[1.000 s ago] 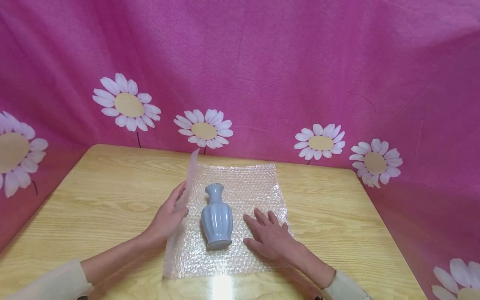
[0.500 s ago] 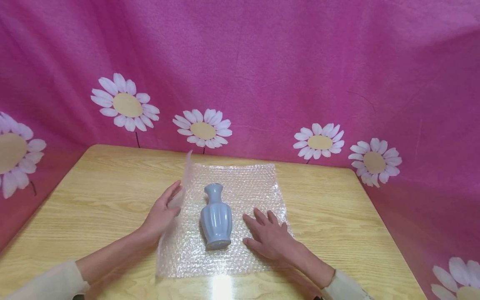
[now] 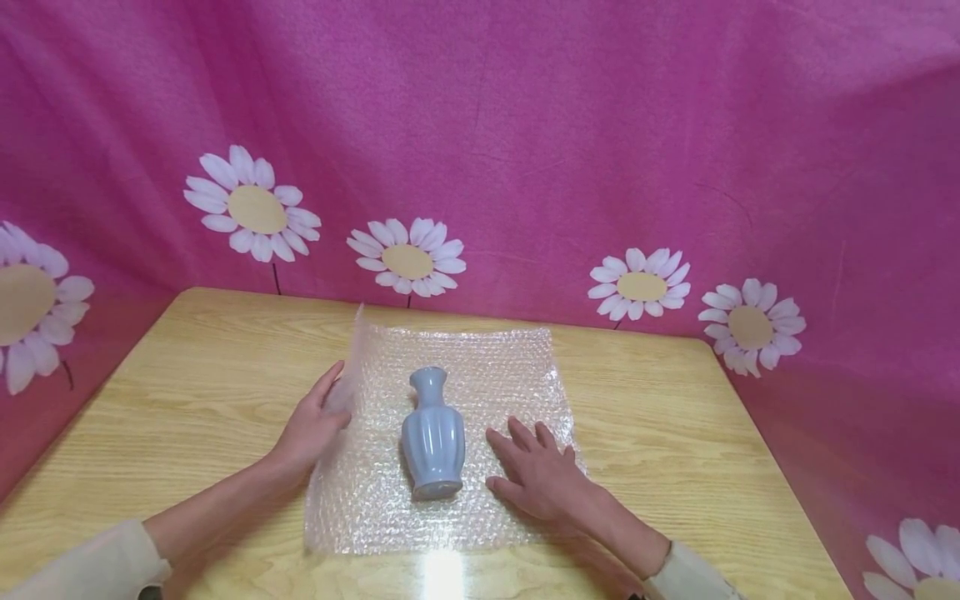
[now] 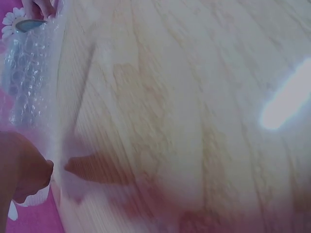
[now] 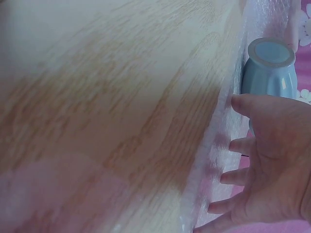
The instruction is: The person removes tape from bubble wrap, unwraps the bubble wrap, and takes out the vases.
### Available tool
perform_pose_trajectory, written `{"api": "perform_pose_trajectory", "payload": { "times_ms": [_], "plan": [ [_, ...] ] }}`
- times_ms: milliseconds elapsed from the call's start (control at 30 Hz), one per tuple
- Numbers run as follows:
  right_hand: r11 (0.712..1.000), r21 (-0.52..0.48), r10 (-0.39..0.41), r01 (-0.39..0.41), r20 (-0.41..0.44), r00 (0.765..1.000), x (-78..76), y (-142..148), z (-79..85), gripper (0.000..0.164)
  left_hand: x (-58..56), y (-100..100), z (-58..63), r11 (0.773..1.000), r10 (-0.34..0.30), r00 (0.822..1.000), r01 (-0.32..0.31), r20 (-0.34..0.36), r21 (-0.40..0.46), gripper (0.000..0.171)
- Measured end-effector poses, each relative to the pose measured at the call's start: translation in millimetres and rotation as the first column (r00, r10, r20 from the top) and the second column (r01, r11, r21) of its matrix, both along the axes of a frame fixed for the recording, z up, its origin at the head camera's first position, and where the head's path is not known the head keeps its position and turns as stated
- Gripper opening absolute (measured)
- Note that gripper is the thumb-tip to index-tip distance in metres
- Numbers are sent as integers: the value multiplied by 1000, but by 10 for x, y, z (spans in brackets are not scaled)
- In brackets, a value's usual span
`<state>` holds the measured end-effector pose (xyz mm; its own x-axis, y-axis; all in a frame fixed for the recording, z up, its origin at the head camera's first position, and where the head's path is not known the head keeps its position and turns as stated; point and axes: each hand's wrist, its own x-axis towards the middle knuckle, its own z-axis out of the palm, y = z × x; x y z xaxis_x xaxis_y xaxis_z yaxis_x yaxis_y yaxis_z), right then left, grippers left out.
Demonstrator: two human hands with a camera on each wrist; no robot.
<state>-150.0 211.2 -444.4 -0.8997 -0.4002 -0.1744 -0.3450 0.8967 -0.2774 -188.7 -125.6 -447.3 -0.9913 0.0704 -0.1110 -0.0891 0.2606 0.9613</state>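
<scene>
On the wooden table [image 3: 652,400] lies bubble wrap [image 3: 502,367], probably light and soft, best taken by its edge. Near its middle the blue vase [image 3: 433,437] lies on its side, seemingly stiff, slippery and fragile; its body should be held gently. The left hand [image 3: 307,431] pinches the raised left edge; the right hand [image 3: 538,473] rests, fingers spread
</scene>
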Motion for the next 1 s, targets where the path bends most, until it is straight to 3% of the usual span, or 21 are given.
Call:
{"api": "perform_pose_trajectory", "payload": {
  "times_ms": [233, 467, 800, 1000],
  "plan": [
    [1000, -1, 4, -4, -9, 1000, -2, 4, -9, 65, -36, -49, -20, 997, 2, 1000, -1, 13, -75, 82],
    [1000, -9, 7, -7, -10, 1000, 3, 2, -13, 65, -35, -99, -30, 984, -11, 1000, 6, -24, -177, 79],
    [1000, -3, 3, -3, -8, 1000, 11, -1, -9, 66, -92, -196, -81, 965, -37, 991, 1, -131, -263, 89],
    [1000, -13, 10, -10, -9, 1000, 9, -4, 5, 65, -141, -251, -128, 950, -90, 972, 17, -219, -313, 91]
  ]
}}
